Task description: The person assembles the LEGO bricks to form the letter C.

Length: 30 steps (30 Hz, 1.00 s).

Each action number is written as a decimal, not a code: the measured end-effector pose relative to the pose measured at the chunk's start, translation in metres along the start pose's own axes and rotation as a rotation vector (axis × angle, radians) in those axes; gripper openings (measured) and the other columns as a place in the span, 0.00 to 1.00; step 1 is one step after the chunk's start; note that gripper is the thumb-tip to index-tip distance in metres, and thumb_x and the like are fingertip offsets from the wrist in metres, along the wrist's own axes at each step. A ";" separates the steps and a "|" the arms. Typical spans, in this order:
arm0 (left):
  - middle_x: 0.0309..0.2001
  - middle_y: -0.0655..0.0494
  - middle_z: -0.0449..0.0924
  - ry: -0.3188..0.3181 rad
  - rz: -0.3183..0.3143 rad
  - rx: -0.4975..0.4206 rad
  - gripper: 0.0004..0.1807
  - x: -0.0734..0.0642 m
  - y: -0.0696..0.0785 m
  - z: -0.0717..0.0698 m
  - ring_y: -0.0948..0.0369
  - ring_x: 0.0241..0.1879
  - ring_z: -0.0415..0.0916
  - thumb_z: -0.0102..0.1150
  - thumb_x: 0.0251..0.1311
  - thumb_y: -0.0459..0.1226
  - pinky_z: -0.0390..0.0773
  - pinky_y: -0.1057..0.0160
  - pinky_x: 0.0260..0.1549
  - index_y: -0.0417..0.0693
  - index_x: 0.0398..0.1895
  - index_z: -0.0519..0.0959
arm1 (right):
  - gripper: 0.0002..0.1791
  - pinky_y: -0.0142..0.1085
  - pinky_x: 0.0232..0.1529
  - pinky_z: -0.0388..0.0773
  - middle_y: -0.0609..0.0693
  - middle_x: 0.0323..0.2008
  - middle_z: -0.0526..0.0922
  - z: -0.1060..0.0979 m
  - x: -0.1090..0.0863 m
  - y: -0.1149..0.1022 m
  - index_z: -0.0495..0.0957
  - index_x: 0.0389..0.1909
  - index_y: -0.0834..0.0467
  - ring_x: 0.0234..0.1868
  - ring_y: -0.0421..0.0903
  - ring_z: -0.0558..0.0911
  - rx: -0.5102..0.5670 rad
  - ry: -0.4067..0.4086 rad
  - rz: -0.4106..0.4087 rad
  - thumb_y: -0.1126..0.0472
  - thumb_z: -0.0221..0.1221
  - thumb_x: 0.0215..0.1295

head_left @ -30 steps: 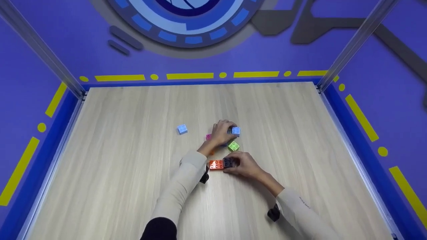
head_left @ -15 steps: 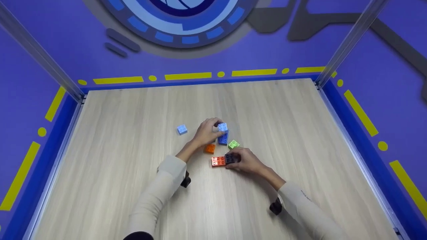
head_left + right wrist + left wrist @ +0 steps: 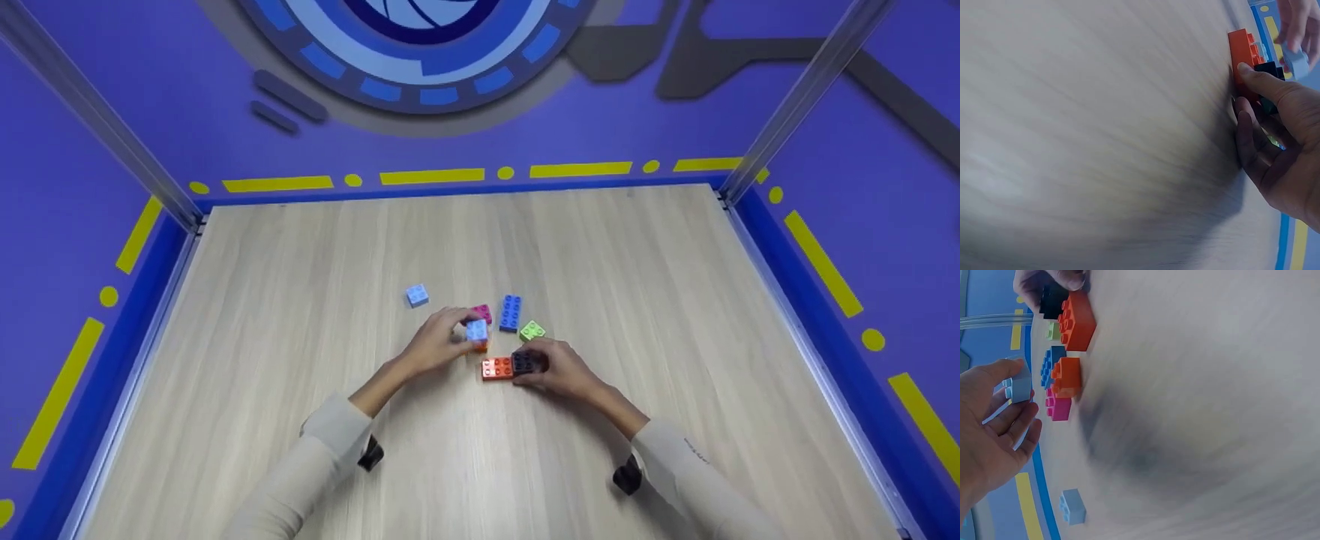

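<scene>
My left hand (image 3: 431, 346) pinches a light blue toy building brick (image 3: 477, 328) between thumb and fingers. In the left wrist view, this brick (image 3: 1020, 382) is held up above the table. Behind it in the head view an orange brick (image 3: 483, 347) is mostly hidden; the left wrist view shows that orange brick (image 3: 1068, 377) standing on the table. My right hand (image 3: 566, 369) grips a black brick (image 3: 522, 363) at the right end of a longer red-orange brick (image 3: 496, 368). In the right wrist view, the thumb lies against the side of the red-orange brick (image 3: 1242, 53).
Beyond the hands lie a magenta brick (image 3: 482, 313), a dark blue brick (image 3: 510, 313) and a lime green brick (image 3: 532, 331). A second light blue brick (image 3: 417, 295) sits farther left. Purple-blue panels (image 3: 480, 142) wall the wooden table (image 3: 300, 300) at the back and sides.
My left hand has carried the light blue brick left and toward me, from beside the dark blue brick to the orange one. The right hand keeps its grip on the black brick.
</scene>
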<state>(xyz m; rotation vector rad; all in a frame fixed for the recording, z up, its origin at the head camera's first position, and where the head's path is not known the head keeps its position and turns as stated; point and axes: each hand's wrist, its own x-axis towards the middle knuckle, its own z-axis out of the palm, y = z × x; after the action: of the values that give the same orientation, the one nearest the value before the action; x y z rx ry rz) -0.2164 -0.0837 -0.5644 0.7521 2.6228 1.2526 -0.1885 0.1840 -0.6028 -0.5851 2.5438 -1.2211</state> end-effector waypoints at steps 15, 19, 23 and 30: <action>0.56 0.41 0.84 -0.023 -0.016 -0.033 0.24 -0.044 -0.011 0.022 0.46 0.57 0.80 0.69 0.60 0.33 0.76 0.45 0.61 0.40 0.60 0.80 | 0.23 0.37 0.49 0.76 0.52 0.45 0.87 0.001 0.001 -0.007 0.84 0.50 0.58 0.45 0.44 0.80 -0.060 -0.027 -0.008 0.58 0.77 0.53; 0.56 0.41 0.84 -0.005 -0.022 -0.033 0.23 -0.044 -0.012 0.025 0.47 0.56 0.80 0.68 0.60 0.33 0.77 0.45 0.60 0.40 0.60 0.80 | 0.23 0.35 0.48 0.75 0.51 0.44 0.87 0.002 0.001 -0.008 0.85 0.50 0.57 0.44 0.43 0.79 -0.056 -0.021 -0.013 0.58 0.77 0.53; 0.55 0.41 0.84 0.021 -0.028 -0.038 0.23 -0.044 -0.012 0.027 0.47 0.55 0.80 0.68 0.61 0.33 0.78 0.46 0.58 0.39 0.60 0.79 | 0.23 0.36 0.49 0.76 0.52 0.45 0.86 0.003 0.001 -0.008 0.85 0.50 0.58 0.45 0.44 0.80 -0.050 -0.021 -0.018 0.58 0.77 0.53; 0.55 0.42 0.84 0.043 -0.022 -0.084 0.23 -0.043 -0.010 0.028 0.48 0.54 0.81 0.69 0.62 0.35 0.80 0.47 0.57 0.38 0.59 0.79 | 0.23 0.37 0.50 0.76 0.52 0.45 0.87 0.003 0.001 -0.006 0.85 0.49 0.58 0.45 0.45 0.81 -0.034 -0.014 -0.022 0.58 0.77 0.52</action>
<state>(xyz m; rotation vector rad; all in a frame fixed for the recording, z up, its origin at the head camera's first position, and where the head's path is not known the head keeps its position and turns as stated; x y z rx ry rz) -0.1739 -0.0910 -0.5939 0.6882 2.5859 1.3779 -0.1868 0.1781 -0.5994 -0.6284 2.5577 -1.1792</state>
